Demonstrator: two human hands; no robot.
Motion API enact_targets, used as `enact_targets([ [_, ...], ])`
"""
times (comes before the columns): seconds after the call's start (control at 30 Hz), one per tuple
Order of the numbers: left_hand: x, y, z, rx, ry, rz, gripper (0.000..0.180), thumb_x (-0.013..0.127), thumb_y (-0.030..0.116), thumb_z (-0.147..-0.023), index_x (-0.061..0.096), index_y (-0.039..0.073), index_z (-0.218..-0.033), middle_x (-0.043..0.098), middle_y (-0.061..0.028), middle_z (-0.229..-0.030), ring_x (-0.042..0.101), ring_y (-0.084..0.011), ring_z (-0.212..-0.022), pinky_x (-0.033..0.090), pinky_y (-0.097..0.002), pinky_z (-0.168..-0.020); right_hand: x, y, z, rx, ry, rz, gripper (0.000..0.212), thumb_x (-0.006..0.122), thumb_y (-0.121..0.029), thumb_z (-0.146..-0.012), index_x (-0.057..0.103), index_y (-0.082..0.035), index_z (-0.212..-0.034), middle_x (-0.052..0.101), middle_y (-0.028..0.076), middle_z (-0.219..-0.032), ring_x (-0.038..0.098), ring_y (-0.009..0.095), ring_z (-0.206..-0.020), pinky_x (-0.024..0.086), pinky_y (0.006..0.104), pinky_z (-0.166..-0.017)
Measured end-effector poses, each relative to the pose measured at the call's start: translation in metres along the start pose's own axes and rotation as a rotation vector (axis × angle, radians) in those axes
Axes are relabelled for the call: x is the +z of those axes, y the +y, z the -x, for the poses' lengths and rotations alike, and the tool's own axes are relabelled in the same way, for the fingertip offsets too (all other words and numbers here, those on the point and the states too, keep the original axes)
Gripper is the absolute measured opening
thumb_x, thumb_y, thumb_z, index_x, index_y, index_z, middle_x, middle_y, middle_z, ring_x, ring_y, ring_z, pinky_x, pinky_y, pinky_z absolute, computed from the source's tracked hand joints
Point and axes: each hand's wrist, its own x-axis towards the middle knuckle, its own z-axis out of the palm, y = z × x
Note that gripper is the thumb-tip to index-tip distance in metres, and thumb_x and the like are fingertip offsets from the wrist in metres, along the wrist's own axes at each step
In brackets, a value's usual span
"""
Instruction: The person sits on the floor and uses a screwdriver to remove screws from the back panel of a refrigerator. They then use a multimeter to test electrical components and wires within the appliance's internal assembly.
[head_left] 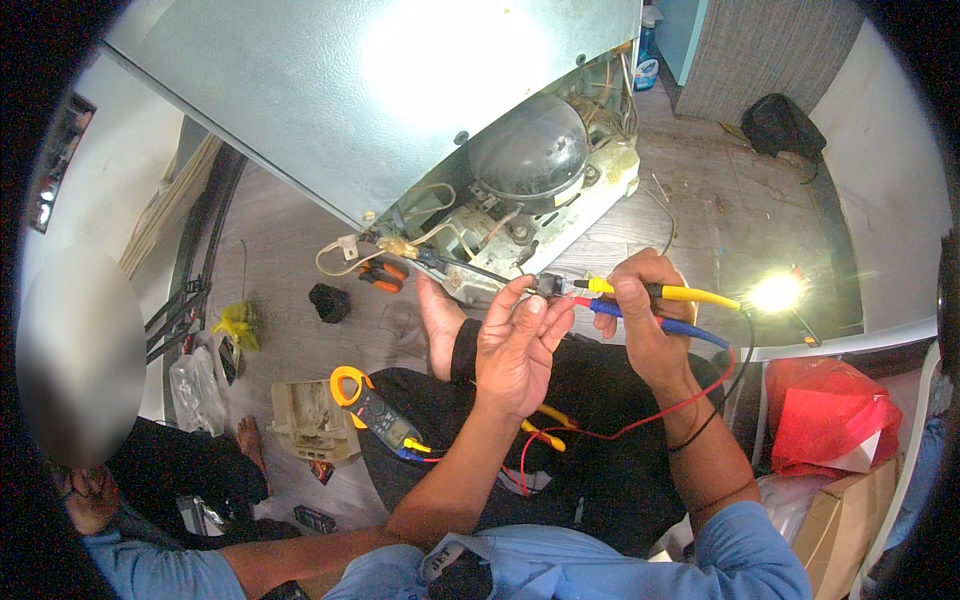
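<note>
My left hand pinches a small black plug on the end of a black cable that runs back to the appliance's underside. In my right hand are two test probes side by side, a yellow one and a blue one. Their tips point left and meet the plug's end; whether they touch its metal pins is too small to tell. The red lead and a black lead trail from the probes. A clamp meter with an orange jaw lies by my left thigh.
Ahead stands a pale appliance with its black compressor exposed. Orange-handled pliers, a black cup-like part and a beige plastic tray lie on the floor. A lit lamp shines at right, near red bags. Another person sits at left.
</note>
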Motion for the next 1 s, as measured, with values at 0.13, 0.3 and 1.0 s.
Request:
enact_targets([
  [0.13, 0.0032, 0.0006, -0.0001, -0.002, -0.001, 0.001, 0.028, 0.057, 0.011, -0.099, 0.052, 0.007, -0.126, 0.066, -0.0126, -0.111, 0.065, -0.0256, -0.107, 0.054, -0.0384, -0.094, -0.0006, 0.0013, -0.0001, 0.005, -0.013, 0.017, 0.015, 0.055, -0.017, -0.1, 0.053, -0.003, -0.099, 0.052, 0.009, -0.086, 0.058, 0.012, -0.059, 0.047, 0.0236, -0.047],
  [0.3, 0.0054, -0.0024, 0.0006, 0.031, 0.042, -0.059, 0.026, 0.058, 0.011, -0.098, 0.054, 0.006, -0.123, 0.067, -0.011, -0.105, 0.067, -0.0229, -0.102, 0.055, -0.037, -0.092, 0.0008, 0.0016, -0.0006, 0.003, -0.013, 0.018, 0.014, 0.055, -0.017, -0.1, 0.052, -0.003, -0.099, 0.052, 0.009, -0.086, 0.057, 0.012, -0.059, 0.046, 0.0235, -0.047],
  [1.0, 0.0072, -0.0093, 0.0002, 0.093, 0.075, -0.044, 0.024, 0.058, 0.006, -0.097, 0.053, 0.005, -0.121, 0.067, -0.0106, -0.105, 0.067, -0.0252, -0.104, 0.055, -0.0369, -0.092, 0.0009, 0.0055, -0.0024, 0.193, 0.071, -0.037, 0.018, 0.056, -0.02, -0.1, 0.052, -0.002, -0.098, 0.054, 0.007, -0.083, 0.059, 0.012, -0.059, 0.046, 0.0235, -0.044],
])
